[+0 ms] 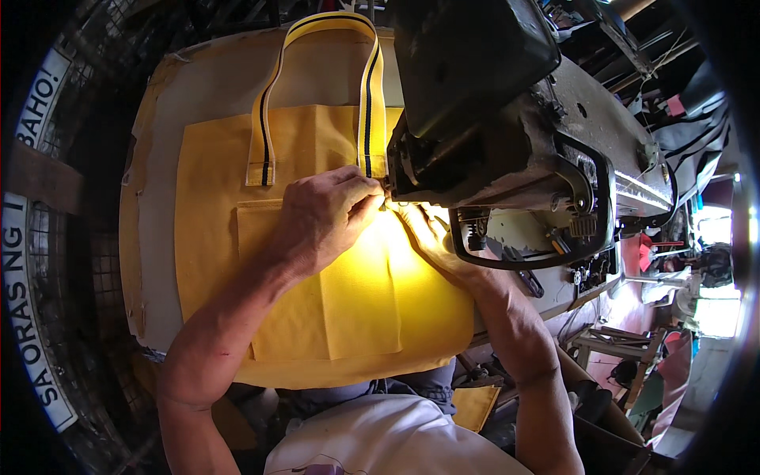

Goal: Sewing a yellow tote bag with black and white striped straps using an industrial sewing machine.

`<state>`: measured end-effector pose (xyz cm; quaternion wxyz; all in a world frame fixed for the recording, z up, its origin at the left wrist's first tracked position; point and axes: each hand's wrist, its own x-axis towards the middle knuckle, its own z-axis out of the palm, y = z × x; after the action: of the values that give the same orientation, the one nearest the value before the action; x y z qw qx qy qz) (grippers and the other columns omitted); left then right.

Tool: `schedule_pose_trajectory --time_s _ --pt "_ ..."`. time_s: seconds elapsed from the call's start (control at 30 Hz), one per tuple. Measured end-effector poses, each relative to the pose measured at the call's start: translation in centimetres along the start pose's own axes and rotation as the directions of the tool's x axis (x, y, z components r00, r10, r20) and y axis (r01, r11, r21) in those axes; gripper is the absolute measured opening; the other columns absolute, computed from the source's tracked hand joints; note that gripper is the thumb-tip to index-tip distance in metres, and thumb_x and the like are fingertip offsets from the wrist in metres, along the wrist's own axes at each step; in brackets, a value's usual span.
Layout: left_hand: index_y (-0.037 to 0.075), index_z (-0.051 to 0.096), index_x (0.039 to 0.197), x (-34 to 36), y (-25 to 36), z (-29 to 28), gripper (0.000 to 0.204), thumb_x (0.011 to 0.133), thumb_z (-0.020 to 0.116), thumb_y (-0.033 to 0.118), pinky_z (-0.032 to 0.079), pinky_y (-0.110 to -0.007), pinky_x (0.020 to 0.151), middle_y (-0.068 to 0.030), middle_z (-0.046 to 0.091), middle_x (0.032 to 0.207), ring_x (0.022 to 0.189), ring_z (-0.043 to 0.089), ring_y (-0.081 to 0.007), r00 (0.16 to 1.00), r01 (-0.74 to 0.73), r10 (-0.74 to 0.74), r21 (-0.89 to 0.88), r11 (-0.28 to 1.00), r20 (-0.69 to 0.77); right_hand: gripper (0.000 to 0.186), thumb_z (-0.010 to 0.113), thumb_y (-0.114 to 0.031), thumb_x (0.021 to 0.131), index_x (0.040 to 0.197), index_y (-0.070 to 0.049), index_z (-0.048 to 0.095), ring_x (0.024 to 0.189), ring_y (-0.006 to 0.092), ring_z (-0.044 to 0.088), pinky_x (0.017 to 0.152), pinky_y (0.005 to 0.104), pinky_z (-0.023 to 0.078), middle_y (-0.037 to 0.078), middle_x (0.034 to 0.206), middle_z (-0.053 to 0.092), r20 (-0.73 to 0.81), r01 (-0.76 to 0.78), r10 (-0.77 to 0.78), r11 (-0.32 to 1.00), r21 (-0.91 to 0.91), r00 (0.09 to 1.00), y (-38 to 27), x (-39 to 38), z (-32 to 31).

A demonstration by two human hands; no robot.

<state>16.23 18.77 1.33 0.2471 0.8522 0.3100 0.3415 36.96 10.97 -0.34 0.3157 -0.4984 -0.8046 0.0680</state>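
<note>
A yellow fabric panel (214, 166) lies under the head of a dark sewing machine (483, 134), with a patch pocket (285, 317) on it. A yellow strap with a dark stripe (370, 103) loops above the panel; its left end is attached, and its right end reaches the needle area. My left hand (324, 210) is closed, fingertips pinched together beside the needle at that right end; what they hold is hidden. My right hand (435, 241) lies on the fabric right of the needle, fingers stretched toward it and partly lost in the lamp's glare.
The pale worktable (162, 198) extends behind and left of the panel. A black looped frame (538, 261) on the machine stands just above my right wrist. Dark scissor-like handles (530, 281) lie on the right. A wooden stool (625, 348) stands farther right.
</note>
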Motion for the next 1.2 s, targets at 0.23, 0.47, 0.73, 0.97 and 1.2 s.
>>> schedule_pose_trajectory --time_s 0.23,0.47,0.73,0.97,1.2 --pt "0.000 0.066 0.089 0.0 0.2 -0.1 0.008 0.082 0.071 -0.001 0.055 -0.034 0.061 -0.0100 0.066 0.080 0.070 0.069 -0.0252 1.000 -0.029 0.029 0.011 1.000 -0.007 0.063 0.062 0.004 0.078 0.138 0.006 0.044 0.102 0.0261 0.065 0.084 0.0345 0.055 0.016 0.120 0.063 0.045 0.024 -0.021 0.998 -0.058 0.999 -0.4 -0.1 -0.3" --pt "0.003 0.065 0.086 -0.1 0.6 -0.4 0.008 0.083 0.072 0.006 0.055 -0.037 0.066 -0.0088 0.064 0.081 0.074 0.068 -0.0272 0.999 -0.018 0.016 0.029 0.999 0.040 0.052 0.058 -0.001 0.084 0.135 0.004 0.049 0.103 0.0249 0.065 0.084 0.0353 0.055 0.014 0.121 0.063 0.117 0.100 -0.071 0.960 -0.260 0.991 -1.2 0.3 -0.9" --pt "0.002 0.068 0.095 -0.3 0.6 -0.4 0.012 0.085 0.070 0.007 0.058 -0.038 0.073 -0.0111 0.067 0.090 0.083 0.069 -0.0284 0.997 -0.032 0.027 0.067 0.997 0.067 0.041 0.053 -0.007 0.091 0.131 0.001 0.055 0.104 0.0235 0.065 0.083 0.0363 0.055 0.012 0.122 0.064 0.282 0.298 -0.147 0.722 -0.625 0.948 -1.9 0.0 -1.1" --pt "0.000 0.064 0.091 -0.4 0.8 -0.3 0.012 0.082 0.071 0.002 0.057 -0.039 0.072 -0.0120 0.064 0.093 0.084 0.067 -0.0294 0.997 -0.073 0.072 0.082 0.994 0.019 0.034 0.049 -0.012 0.097 0.127 -0.002 0.060 0.105 0.0223 0.065 0.082 0.0371 0.055 0.010 0.123 0.064 0.379 0.393 -0.144 0.547 -0.739 0.914 -2.2 -0.6 -1.6" --pt "0.001 0.066 0.098 -0.5 0.9 -0.1 0.021 0.079 0.072 0.002 0.058 -0.038 0.075 -0.0101 0.064 0.094 0.092 0.065 -0.0284 0.984 -0.171 0.176 0.166 0.971 -0.017 0.032 0.050 -0.014 0.096 0.123 -0.002 0.062 0.103 0.0227 0.065 0.081 0.0377 0.055 0.010 0.120 0.065 0.322 0.312 -0.120 0.689 -0.654 0.939 -2.1 -0.4 -2.2"
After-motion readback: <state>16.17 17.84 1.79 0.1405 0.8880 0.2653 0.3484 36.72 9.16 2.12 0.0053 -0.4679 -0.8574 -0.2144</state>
